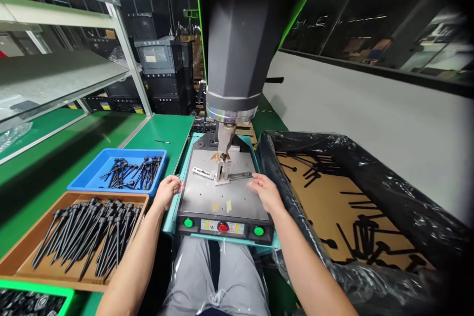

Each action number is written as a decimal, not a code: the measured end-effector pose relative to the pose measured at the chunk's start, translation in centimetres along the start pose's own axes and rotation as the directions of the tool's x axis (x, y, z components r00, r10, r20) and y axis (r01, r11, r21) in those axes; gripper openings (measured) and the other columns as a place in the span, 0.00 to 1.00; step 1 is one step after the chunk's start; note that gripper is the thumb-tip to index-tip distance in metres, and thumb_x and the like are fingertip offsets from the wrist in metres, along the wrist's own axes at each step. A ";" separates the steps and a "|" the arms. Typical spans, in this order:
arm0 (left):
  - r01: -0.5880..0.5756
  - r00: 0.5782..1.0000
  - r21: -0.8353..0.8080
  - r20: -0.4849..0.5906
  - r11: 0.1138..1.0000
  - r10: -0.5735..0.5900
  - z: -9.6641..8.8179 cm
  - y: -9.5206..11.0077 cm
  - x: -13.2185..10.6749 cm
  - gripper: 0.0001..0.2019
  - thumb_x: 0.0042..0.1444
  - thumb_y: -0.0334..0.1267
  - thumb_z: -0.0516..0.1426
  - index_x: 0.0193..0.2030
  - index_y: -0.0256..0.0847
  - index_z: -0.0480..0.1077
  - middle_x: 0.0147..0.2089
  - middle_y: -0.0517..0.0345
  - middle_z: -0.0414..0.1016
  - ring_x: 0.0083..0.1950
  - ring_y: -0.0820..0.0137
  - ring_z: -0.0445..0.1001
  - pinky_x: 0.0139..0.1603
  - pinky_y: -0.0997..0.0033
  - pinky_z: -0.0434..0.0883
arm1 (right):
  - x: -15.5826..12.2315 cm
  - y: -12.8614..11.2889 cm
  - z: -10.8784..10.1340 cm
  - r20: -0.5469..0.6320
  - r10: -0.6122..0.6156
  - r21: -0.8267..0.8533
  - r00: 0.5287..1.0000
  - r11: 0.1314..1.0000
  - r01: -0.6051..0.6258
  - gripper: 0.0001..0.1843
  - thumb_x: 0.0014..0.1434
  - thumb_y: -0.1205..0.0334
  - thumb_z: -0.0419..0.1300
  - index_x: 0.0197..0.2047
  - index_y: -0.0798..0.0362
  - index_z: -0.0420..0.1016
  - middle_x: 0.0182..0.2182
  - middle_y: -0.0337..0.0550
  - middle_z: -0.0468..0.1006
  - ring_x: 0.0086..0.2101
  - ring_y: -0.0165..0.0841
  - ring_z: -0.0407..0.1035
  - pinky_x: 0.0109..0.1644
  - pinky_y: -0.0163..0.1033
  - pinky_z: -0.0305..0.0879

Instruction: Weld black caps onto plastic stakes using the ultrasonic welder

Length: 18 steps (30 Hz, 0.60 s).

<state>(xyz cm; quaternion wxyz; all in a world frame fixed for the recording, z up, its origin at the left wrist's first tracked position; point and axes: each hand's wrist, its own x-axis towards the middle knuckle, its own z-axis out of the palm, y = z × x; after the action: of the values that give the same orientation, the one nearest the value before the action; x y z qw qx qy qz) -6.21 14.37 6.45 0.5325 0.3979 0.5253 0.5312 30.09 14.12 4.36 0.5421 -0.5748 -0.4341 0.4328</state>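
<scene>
My left hand (169, 191) is at the left edge of the metal base plate (207, 197), its fingers curled together; whether anything small is in them cannot be made out. On the other side my right hand (265, 191) is over the plate's right edge, fingers loosely stretched, close to the end of a slotted metal bar (240, 176). Between the hands stands a metal fixture (221, 173) with a small black piece (223, 156) at its top. The tapered metal horn (225, 136) of the press head (237, 49) points down just above it.
A blue tray (107, 155) and a brown tray (22, 261) of black stemmed parts stand at left. At right, a plastic-lined box (307, 197) holds more such parts on cardboard. Green buttons (188, 222) and a red button (222, 227) line the base's front.
</scene>
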 end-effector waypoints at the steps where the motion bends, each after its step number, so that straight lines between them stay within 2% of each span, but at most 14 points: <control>1: -0.003 1.000 -0.021 0.017 1.000 0.004 0.3 1.0 0.5 0.14 0.41 0.43 0.64 0.28 0.39 0.65 0.28 0.56 0.74 0.28 0.71 0.72 0.27 0.75 0.65 | 0.6 -1.0 -0.2 0.028 0.033 0.097 0.999 0.995 -0.035 0.26 0.42 0.54 0.68 0.45 0.52 0.71 0.30 0.41 0.78 0.31 0.36 0.74 0.35 0.39 0.69; 3: -0.019 0.999 -0.049 0.030 0.999 0.020 1.0 2.7 1.7 0.12 0.41 0.41 0.63 0.27 0.40 0.65 0.25 0.60 0.71 0.24 0.73 0.69 0.24 0.76 0.62 | 1.9 -2.9 -0.5 0.091 0.094 0.260 0.991 0.959 -0.114 0.25 0.42 0.59 0.70 0.44 0.51 0.71 0.29 0.41 0.79 0.30 0.35 0.75 0.31 0.36 0.69; 5: -0.037 0.999 -0.054 0.030 0.998 0.039 1.7 4.1 3.1 0.11 0.41 0.39 0.63 0.27 0.40 0.65 0.24 0.61 0.70 0.22 0.75 0.66 0.22 0.77 0.60 | 3.3 -4.4 -0.5 0.117 0.117 0.310 0.986 0.939 -0.148 0.22 0.43 0.62 0.70 0.42 0.52 0.71 0.28 0.41 0.79 0.27 0.33 0.74 0.26 0.33 0.66; 10: -0.057 0.998 -0.021 0.020 0.998 0.058 3.1 6.1 6.1 0.11 0.41 0.39 0.63 0.28 0.39 0.66 0.26 0.58 0.73 0.20 0.77 0.65 0.19 0.78 0.57 | 6.6 -6.1 0.4 0.051 0.101 0.294 0.994 0.949 -0.111 0.18 0.48 0.63 0.69 0.41 0.52 0.68 0.26 0.38 0.78 0.20 0.27 0.69 0.19 0.28 0.59; 18: -0.129 0.992 0.066 0.021 0.989 0.127 4.4 8.4 10.1 0.13 0.42 0.41 0.64 0.30 0.39 0.65 0.26 0.59 0.75 0.17 0.79 0.61 0.18 0.79 0.54 | 10.9 -7.7 1.7 -0.058 0.037 0.220 0.998 0.975 -0.024 0.14 0.56 0.61 0.65 0.43 0.51 0.65 0.27 0.37 0.77 0.15 0.24 0.64 0.14 0.27 0.50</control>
<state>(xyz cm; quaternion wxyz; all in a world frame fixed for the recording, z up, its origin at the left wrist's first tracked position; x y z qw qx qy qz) -4.26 25.93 13.86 0.4880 0.4529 0.5118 0.5429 30.88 25.35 11.70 0.6086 -0.5311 -0.3579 0.4685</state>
